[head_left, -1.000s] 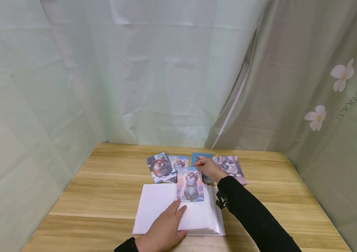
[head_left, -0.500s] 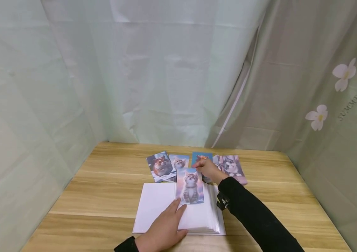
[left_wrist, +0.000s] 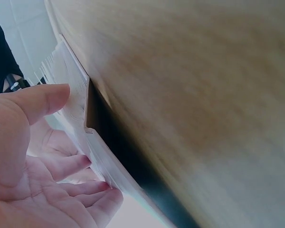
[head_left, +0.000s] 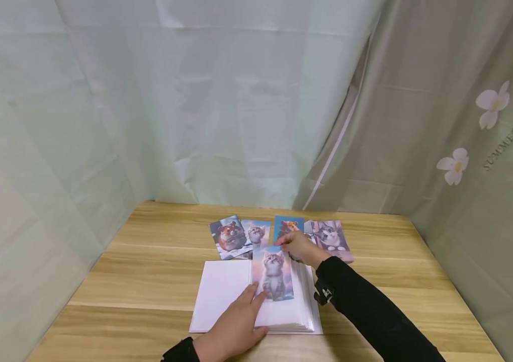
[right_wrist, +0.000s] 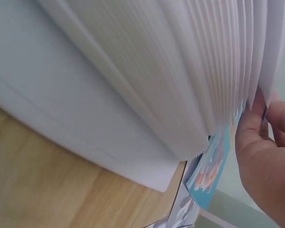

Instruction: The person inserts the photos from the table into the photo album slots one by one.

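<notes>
Sliding lower than a second ago, the kitten card [head_left: 273, 274] is covering part of the album's right page [head_left: 279, 317], lower centre of frame, so probably entering a sleeve. Right-hand grip [head_left: 302, 248] is pinching its top edge, part-hiding the blue card [head_left: 288, 225]; left-hand grip [head_left: 235, 322] is resting wide. Sleeve mouth isn't showing clearly.

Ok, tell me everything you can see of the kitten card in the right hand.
The kitten card is a rectangular print, seemingly paper, showing a grey tabby looking up against pink and blue. It lies face up at the right side of the open white album, its far end beyond the album's edge; whether over or inside the page, I can't tell. The right hand pinches its far edge; the left hand's fingers overlap its near left corner.
</notes>
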`<state>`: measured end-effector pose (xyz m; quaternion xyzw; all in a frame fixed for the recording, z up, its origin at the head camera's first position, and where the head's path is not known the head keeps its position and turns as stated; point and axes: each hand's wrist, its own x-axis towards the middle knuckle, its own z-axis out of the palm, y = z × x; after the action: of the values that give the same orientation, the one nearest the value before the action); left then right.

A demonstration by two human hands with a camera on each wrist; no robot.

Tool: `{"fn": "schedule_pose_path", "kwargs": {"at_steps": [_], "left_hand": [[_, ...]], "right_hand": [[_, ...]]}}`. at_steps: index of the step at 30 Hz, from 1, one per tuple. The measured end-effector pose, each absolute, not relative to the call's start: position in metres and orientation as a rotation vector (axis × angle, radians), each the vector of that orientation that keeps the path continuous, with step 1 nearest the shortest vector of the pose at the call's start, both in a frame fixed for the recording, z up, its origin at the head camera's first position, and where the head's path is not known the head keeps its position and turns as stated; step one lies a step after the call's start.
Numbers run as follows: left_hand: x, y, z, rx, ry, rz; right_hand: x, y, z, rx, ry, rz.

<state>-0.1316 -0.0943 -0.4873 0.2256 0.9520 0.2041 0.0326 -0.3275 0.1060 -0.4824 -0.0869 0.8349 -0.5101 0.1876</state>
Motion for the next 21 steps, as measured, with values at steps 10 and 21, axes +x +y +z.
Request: {"fn": "schedule_pose_path", "kwargs": {"at_steps": [10,21], "left_hand": [[-0.131,-0.094,-0.486,0.702,2.929,0.674],[-0.132,-0.093,-0.487,0.695,2.945,0.659]], "right_hand": [[-0.319,0.106,-0.48,-0.296,2.372,-1.4],[-0.317,0.107,-0.476,-0.408,2.438,-1.301]]}}
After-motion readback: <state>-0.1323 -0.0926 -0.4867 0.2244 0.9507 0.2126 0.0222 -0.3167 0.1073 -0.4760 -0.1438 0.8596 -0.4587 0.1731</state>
